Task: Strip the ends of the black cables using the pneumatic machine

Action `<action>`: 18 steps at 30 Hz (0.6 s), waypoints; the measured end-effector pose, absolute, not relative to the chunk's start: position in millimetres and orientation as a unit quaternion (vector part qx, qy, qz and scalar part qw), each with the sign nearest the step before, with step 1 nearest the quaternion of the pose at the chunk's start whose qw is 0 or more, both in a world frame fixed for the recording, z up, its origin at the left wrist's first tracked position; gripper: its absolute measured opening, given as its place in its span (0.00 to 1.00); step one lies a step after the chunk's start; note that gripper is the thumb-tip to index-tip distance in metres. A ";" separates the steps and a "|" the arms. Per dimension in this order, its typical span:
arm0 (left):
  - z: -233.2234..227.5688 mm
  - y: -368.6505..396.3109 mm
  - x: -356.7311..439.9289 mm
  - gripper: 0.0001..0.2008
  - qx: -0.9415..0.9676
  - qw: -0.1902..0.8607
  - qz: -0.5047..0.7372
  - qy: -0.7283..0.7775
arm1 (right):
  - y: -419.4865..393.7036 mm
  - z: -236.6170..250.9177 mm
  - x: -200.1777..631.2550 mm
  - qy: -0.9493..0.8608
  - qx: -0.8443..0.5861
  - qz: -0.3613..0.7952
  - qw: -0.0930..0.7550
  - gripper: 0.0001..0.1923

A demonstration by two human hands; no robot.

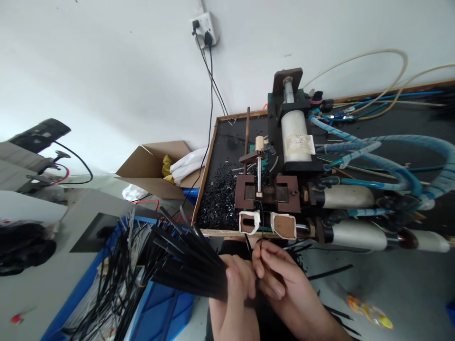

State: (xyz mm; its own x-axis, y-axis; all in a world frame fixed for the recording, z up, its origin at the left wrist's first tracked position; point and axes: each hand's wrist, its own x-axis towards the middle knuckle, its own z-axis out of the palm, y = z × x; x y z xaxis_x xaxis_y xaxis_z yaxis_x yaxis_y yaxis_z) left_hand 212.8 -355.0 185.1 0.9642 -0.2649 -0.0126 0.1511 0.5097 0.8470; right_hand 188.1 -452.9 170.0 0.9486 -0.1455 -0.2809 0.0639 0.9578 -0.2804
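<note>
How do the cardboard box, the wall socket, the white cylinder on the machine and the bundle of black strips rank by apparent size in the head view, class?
1. bundle of black strips, though nearest the camera
2. cardboard box
3. white cylinder
4. wall socket

Left hand (236, 296) grips black strips (185, 265); right hand (280, 279) pinches one.

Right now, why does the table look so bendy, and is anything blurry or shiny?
Head view: the wide lens curves the bench edge and stretches the corners; light is soft and even, with faint shadows; the left hand gripping the bundle of black strips and the right hand look slightly soft; mild sheen on the white cylinder.
</note>
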 end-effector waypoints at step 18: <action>175.9 -354.2 200.3 0.11 0.413 0.893 -0.165 -0.065 | -447.5 169.4 171.6 0.191 -0.440 -0.145 0.865 0.19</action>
State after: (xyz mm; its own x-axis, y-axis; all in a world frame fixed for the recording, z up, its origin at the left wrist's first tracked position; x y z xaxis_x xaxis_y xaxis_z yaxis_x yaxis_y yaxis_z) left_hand 200.3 -354.2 175.9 0.9371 -0.3486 -0.0200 0.2412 0.6048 0.7590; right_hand 171.6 -447.5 169.4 0.8852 -0.4188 -0.2026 0.0829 0.5705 -0.8171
